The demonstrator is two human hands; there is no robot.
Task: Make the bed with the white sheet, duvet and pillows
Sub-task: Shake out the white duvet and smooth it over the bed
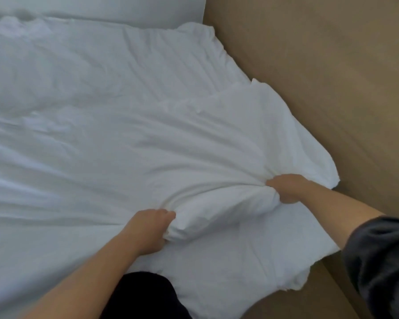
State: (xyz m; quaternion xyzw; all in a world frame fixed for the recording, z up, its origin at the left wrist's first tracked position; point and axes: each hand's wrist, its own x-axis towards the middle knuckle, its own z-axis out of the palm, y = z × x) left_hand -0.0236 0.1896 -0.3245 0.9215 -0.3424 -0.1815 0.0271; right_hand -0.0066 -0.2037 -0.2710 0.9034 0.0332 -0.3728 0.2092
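Note:
A white duvet (115,125) lies crumpled over the bed and fills most of the view. Its near right corner is bunched up into a thick fold. My left hand (149,231) grips that fold from the left, fingers curled into the cloth. My right hand (286,187) grips the same fold from the right, close to the bed's right edge. Wrinkles fan out from both grips across the fabric. A white strip that may be a pillow (115,8) runs along the far edge. No sheet can be told apart from the duvet.
A tan wooden bed surround (332,77) rises along the right side and wraps the near right corner. The duvet's edge (320,171) overhangs it. My dark-clothed knee (143,295) rests at the bottom of the view, on the bed's near edge.

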